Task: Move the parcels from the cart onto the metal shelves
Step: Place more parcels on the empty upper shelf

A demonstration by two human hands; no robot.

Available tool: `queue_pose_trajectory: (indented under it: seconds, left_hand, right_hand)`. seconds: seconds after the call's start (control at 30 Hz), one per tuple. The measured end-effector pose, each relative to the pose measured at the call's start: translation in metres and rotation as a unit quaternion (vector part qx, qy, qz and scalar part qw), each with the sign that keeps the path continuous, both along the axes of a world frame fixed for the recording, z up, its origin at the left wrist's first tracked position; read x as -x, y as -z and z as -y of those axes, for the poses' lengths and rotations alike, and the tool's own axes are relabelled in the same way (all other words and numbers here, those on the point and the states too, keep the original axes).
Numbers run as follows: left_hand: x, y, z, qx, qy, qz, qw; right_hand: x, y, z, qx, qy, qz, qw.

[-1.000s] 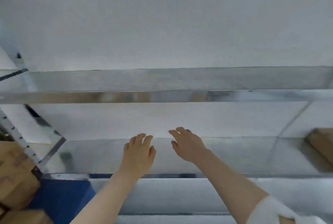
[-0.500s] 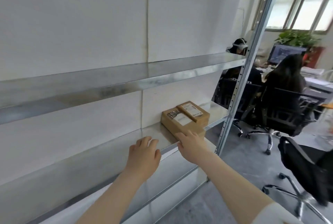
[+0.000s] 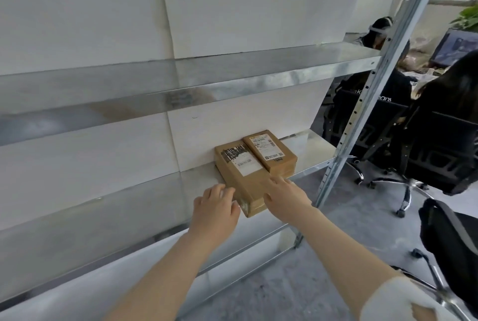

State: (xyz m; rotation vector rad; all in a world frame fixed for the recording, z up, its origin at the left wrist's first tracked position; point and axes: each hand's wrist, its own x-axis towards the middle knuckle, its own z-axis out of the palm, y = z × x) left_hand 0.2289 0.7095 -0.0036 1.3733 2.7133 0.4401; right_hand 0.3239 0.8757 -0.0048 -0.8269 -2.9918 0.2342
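Observation:
Two brown cardboard parcels lie side by side on the middle metal shelf (image 3: 108, 217), against the white wall. The longer parcel (image 3: 240, 176) carries a white label and black tape marks; the smaller parcel (image 3: 271, 152) sits to its right with a printed label on top. My left hand (image 3: 216, 207) touches the near left corner of the longer parcel with relaxed fingers. My right hand (image 3: 284, 196) rests flat on that parcel's near right end, fingertips reaching the front of the smaller one. The cart is out of view.
An upper shelf (image 3: 232, 82) runs above, and a lower shelf (image 3: 232, 248) below. A perforated steel upright (image 3: 362, 113) ends the rack at the right. Beyond it, seated people (image 3: 375, 88) and black office chairs (image 3: 439, 145) stand on the grey floor.
The view has swung right along the rack from an empty shelf stretch to the two parcels. Both hands have come forward onto the near end of the longer parcel.

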Motion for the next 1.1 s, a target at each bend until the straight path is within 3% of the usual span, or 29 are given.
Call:
queue_pose_trajectory:
  seconds: [0.4,0.8,1.1]
  left_hand:
    - [0.032,0.019,-0.045,0.02,-0.006,0.024,0.999]
    - [0.03,0.055,-0.115,0.034,-0.084,0.071,0.993]
    - [0.053,0.077,-0.111,0.001,-0.134,0.061,0.989]
  right_hand:
    - [0.032,0.019,-0.037,0.031,-0.012,-0.002,0.999]
    - [0.071,0.039,-0.081,0.038,-0.086,0.024,0.995]
    - [0.081,0.058,-0.089,0.087,-0.145,-0.052,0.984]
